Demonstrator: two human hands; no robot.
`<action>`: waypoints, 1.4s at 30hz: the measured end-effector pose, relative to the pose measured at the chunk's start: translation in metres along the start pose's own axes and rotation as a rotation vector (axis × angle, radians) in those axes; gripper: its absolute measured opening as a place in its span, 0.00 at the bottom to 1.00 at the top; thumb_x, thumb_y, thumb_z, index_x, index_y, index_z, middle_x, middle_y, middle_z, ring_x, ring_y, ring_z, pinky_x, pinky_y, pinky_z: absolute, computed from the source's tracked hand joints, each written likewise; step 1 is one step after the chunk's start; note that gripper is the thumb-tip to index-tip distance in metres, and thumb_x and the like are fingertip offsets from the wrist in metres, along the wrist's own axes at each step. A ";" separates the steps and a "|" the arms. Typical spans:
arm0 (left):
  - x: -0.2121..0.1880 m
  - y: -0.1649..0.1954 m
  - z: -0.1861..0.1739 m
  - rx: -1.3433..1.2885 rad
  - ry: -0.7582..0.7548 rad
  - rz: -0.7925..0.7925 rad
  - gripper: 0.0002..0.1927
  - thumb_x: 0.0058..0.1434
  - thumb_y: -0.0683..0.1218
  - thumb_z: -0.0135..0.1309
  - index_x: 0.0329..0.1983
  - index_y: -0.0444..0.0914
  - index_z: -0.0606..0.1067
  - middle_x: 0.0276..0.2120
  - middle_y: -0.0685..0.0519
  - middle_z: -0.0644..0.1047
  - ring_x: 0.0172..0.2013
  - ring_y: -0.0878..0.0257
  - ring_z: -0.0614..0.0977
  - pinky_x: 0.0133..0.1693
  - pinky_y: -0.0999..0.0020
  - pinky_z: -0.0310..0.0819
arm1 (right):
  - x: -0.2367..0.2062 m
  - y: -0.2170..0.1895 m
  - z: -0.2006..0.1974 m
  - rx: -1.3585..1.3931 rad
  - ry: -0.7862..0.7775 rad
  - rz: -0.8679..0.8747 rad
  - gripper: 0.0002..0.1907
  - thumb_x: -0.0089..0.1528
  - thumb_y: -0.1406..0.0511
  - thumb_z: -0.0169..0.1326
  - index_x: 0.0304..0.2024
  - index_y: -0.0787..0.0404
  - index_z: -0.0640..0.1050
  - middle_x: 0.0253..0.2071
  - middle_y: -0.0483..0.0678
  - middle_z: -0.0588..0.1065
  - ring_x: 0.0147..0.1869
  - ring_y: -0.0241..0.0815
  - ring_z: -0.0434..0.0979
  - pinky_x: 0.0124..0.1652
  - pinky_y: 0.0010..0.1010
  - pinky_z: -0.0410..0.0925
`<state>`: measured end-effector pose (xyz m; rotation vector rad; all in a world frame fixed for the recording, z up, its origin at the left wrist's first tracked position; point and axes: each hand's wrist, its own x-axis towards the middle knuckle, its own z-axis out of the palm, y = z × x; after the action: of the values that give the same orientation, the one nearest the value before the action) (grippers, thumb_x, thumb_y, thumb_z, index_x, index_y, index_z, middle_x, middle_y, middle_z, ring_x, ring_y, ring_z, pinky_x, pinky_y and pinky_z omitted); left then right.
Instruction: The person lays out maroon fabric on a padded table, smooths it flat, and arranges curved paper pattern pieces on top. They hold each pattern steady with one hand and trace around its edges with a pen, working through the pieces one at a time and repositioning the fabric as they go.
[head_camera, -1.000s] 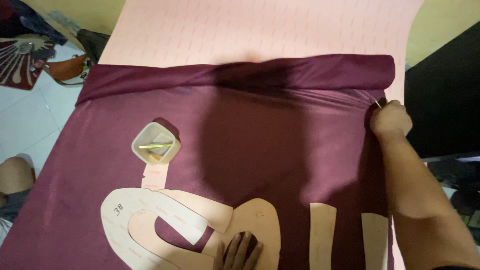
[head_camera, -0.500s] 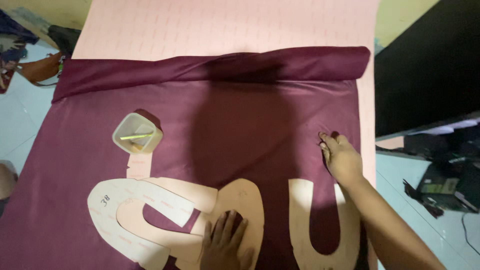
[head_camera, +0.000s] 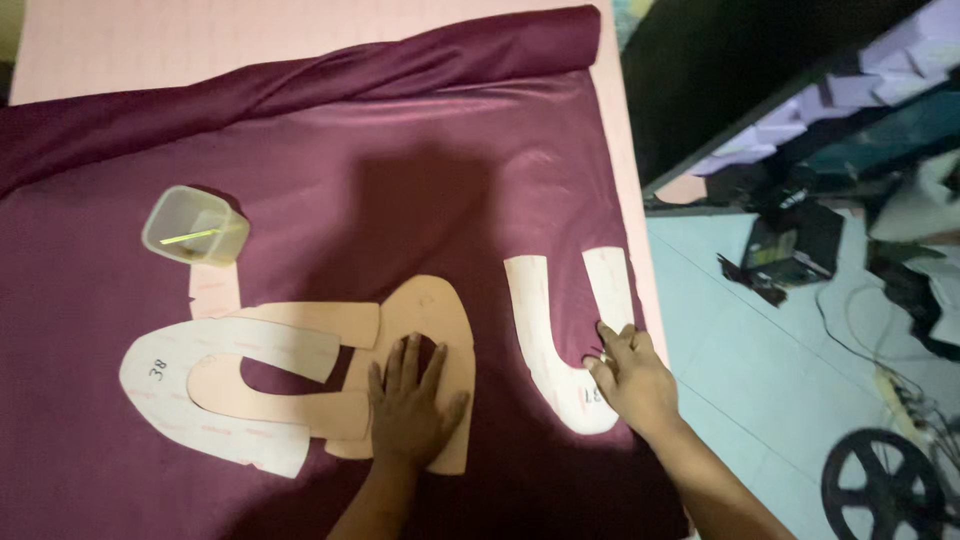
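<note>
Left hand: the left hand lies flat, palm down and fingers spread, on the arched card pattern near the front edge of the table; it presses the card and clasps nothing.
Right hand: the right hand rests on the lower right side of the U-shaped pattern, fingers bent and close together with their tips on the card; whether something small is pinched between them cannot be told.
U-shaped pattern: pale card, open end toward the far edge, lying on the maroon fabric close to the table's right edge.
Overlapping patterns: a larger horseshoe-shaped pattern and other pale pieces lie partly over one another left of the left hand, touching the arched card.
Maroon fabric: spread over most of the pink table; its far end is rolled into a long fold running toward the far right corner.
Plastic container: a small clear plastic container stands on the fabric toward the left edge, with a thin yellow-green stick inside it.
Floor: on the tiled floor beyond the right edge lie dark clutter and cables.
</note>
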<state>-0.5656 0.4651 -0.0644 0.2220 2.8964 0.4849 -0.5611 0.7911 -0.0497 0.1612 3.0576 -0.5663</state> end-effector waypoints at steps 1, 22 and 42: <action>-0.006 0.000 -0.001 0.000 -0.036 -0.015 0.42 0.57 0.67 0.50 0.75 0.55 0.60 0.74 0.46 0.50 0.73 0.49 0.48 0.68 0.38 0.32 | -0.011 -0.001 -0.003 0.015 0.006 0.031 0.28 0.57 0.54 0.61 0.60 0.51 0.78 0.41 0.53 0.73 0.40 0.47 0.78 0.39 0.39 0.73; -0.185 -0.067 -0.011 -0.094 0.374 -0.245 0.35 0.58 0.50 0.65 0.65 0.33 0.68 0.58 0.35 0.69 0.55 0.37 0.71 0.53 0.43 0.68 | -0.186 -0.055 -0.005 0.143 0.039 0.091 0.23 0.59 0.55 0.63 0.56 0.50 0.79 0.48 0.49 0.73 0.44 0.47 0.78 0.43 0.39 0.72; -0.167 -0.073 -0.024 -0.432 0.228 -0.575 0.38 0.47 0.47 0.71 0.55 0.29 0.64 0.45 0.37 0.73 0.43 0.42 0.79 0.45 0.49 0.76 | -0.199 -0.111 0.040 0.333 -0.101 -0.086 0.19 0.60 0.56 0.60 0.51 0.58 0.81 0.43 0.52 0.79 0.41 0.50 0.81 0.41 0.37 0.74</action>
<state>-0.4177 0.3593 -0.0388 -0.7464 2.7730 1.0382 -0.3743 0.6550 -0.0383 0.0062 2.8614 -1.0515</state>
